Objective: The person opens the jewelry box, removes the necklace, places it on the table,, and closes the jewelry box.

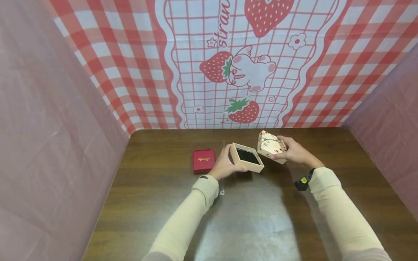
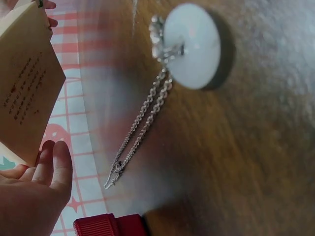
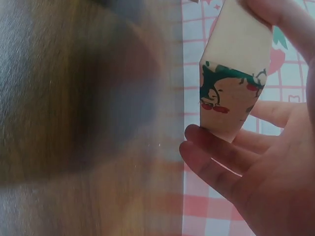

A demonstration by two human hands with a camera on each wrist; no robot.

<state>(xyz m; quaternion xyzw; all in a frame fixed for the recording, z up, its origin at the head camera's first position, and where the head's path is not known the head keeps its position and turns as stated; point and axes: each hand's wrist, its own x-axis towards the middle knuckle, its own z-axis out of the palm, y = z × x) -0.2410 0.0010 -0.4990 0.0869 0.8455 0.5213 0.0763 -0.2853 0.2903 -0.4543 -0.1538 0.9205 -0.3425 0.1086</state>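
Observation:
My left hand [image 1: 225,165] grips the cream box base [image 1: 249,166] by its left side; a black lining shows inside it. In the left wrist view, small printed text covers the underside of that base [image 2: 29,93]. To its right, my right hand [image 1: 294,150] holds the tilted cream lid [image 1: 271,144], thumb on the near side and fingers at the far side. The lid carries a floral print with red and green marks. A silver chain necklace [image 2: 147,115] with a round white pendant [image 2: 193,46] lies on the table beneath the left wrist.
A red jewelry box [image 1: 203,160] with gold lettering sits on the wooden table [image 1: 156,201], left of the left hand. Behind the table hangs a red-and-white checked strawberry cloth [image 1: 207,96]. Pinkish curtains [image 1: 39,132] flank both sides.

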